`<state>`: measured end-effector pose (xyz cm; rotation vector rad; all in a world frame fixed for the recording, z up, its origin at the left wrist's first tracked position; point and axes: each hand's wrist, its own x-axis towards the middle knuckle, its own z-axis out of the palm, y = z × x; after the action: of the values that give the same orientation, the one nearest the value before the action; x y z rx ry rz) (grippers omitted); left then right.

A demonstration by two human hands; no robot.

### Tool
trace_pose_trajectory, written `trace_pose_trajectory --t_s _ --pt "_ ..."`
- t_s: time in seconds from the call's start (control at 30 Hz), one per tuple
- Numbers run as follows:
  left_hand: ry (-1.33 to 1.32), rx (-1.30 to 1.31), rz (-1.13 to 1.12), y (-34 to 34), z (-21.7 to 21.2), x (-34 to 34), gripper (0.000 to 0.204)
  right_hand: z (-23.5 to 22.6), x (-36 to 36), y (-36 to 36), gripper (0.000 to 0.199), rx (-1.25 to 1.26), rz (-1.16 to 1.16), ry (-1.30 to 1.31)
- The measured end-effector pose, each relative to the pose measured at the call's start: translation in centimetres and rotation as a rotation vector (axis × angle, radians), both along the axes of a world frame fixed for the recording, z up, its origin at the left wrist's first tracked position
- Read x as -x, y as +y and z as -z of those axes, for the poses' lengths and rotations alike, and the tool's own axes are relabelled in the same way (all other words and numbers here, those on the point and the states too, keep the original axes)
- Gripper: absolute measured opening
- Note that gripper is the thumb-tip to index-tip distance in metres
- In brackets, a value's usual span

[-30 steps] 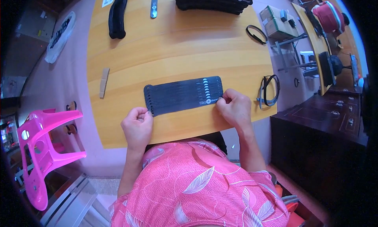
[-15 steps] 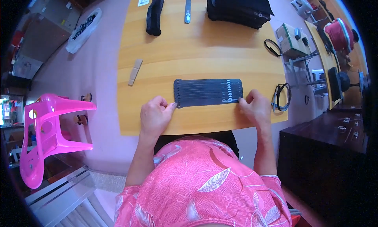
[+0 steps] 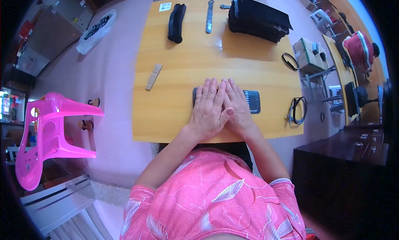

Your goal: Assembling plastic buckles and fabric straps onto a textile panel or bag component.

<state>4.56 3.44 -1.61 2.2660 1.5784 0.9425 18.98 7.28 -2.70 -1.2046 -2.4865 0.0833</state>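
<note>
A row of overlapping dark flat straps (image 3: 254, 102) with rounded ends and pale printed marks lies on the table in front of me. My left hand (image 3: 209, 109) rests flat on its left and middle part, fingers stretched forward. Beside it, my right hand (image 3: 240, 108) lies flat too, its fingers straight and the two hands touching. Both palms cover most of the straps; only the two ends show. Nothing is gripped by either hand.
On the wooden table (image 3: 174, 115) are a small beige strip (image 3: 153, 77), a narrow black bundle (image 3: 176, 23), a single grey strap (image 3: 209, 17), a big black strap stack (image 3: 259, 19) and black loops (image 3: 297, 110) by the right edge. A pink stool (image 3: 56, 127) stands left.
My hands have come inward from the two ends of the straps and now lie flat side by side on top of them. The view has shifted slightly.
</note>
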Motion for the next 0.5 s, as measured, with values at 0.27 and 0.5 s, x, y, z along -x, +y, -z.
trace_pose_trajectory --t_s 0.27,0.5 --pt "0.28 0.148 -0.01 0.3 0.4 -0.3 0.068 -0.6 -3.5 -0.5 0.063 0.077 0.183 -0.22" --pt "-0.068 0.282 0.055 0.6 1.5 2.8 0.066 -1.2 -6.0 0.7 0.062 0.297 0.054 0.108"
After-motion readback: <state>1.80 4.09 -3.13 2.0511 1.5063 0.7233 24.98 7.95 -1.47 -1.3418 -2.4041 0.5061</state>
